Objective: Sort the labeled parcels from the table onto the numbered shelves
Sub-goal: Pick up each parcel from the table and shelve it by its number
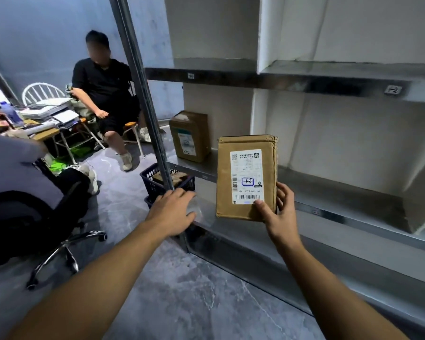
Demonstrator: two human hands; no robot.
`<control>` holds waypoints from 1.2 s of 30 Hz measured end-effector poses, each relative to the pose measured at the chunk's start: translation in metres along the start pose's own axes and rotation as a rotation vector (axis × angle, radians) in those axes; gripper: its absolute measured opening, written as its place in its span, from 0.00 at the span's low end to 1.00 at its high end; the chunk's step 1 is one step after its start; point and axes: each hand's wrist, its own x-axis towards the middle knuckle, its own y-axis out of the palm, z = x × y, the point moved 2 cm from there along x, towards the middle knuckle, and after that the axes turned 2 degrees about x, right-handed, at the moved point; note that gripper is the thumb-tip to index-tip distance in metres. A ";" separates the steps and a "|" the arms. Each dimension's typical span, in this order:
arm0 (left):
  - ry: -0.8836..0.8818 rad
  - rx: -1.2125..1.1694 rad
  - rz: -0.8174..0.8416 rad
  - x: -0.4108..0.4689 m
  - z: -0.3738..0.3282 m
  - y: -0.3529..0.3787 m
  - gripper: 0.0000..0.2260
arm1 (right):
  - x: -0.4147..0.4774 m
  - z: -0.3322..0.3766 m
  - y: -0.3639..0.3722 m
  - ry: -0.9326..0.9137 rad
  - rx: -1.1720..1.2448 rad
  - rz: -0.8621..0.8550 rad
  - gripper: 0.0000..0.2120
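— Holding the parcel (247, 177) is our right hand (279, 212): thumb across the lower edge of the white label (246, 176), fingers (284, 192) wrapped behind the right edge. The grip is closed on the parcel.

— Orientation?

— We hold it upright in the air, label toward us and printed upside down. A blue-framed handwritten mark sits on the label's lower half. The parcel is in front of the metal shelving (304, 82), level with the middle shelf board, not resting on any board.

— And our left hand (174, 212)?

— It is empty, fingers spread loosely, palm down, near the shelving's left upright (142, 94) and well apart from the parcel.

— Surroundings?

— A shelf tag (393, 90) reading "1-2" sits on the upper board's front edge, above and right of the parcel. A second parcel (190, 136) stands upright on the middle shelf, far left. A dark plastic basket (157, 182) sits on the floor beside the upright. Farther left, a seated person (103, 94) and an office chair (47, 217) are in view.
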 end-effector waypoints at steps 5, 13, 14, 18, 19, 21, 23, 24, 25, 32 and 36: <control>0.057 0.010 -0.017 0.018 0.057 -0.005 0.25 | 0.003 -0.004 0.051 -0.022 -0.037 -0.079 0.32; 0.109 -0.048 -0.010 0.051 0.099 0.002 0.23 | 0.023 -0.005 0.098 -0.010 -0.084 -0.119 0.32; 0.114 -0.060 -0.007 0.056 0.103 0.003 0.24 | 0.027 -0.005 0.104 -0.006 -0.089 -0.122 0.32; 0.141 -0.087 -0.008 0.084 0.120 0.007 0.24 | 0.053 -0.011 0.126 -0.015 -0.110 -0.139 0.31; 0.148 -0.093 -0.015 0.094 0.124 0.007 0.24 | 0.062 -0.013 0.131 -0.019 -0.113 -0.141 0.31; 0.163 -0.093 -0.020 0.115 0.132 0.007 0.25 | 0.080 -0.016 0.139 -0.029 -0.118 -0.147 0.31; 0.174 -0.094 -0.008 0.137 0.138 0.007 0.25 | 0.098 -0.021 0.146 -0.030 -0.125 -0.162 0.31; 0.181 -0.094 -0.003 0.149 0.141 0.008 0.25 | 0.108 -0.024 0.149 -0.027 -0.131 -0.174 0.32; 0.189 -0.095 0.000 0.160 0.144 0.008 0.25 | 0.117 -0.026 0.151 -0.023 -0.139 -0.188 0.33; 0.246 -0.115 0.005 0.222 0.152 0.017 0.25 | 0.182 -0.050 0.151 0.016 -0.201 -0.306 0.35; 0.283 -0.114 0.023 0.248 0.158 0.024 0.25 | 0.203 -0.055 0.157 0.058 -0.228 -0.351 0.34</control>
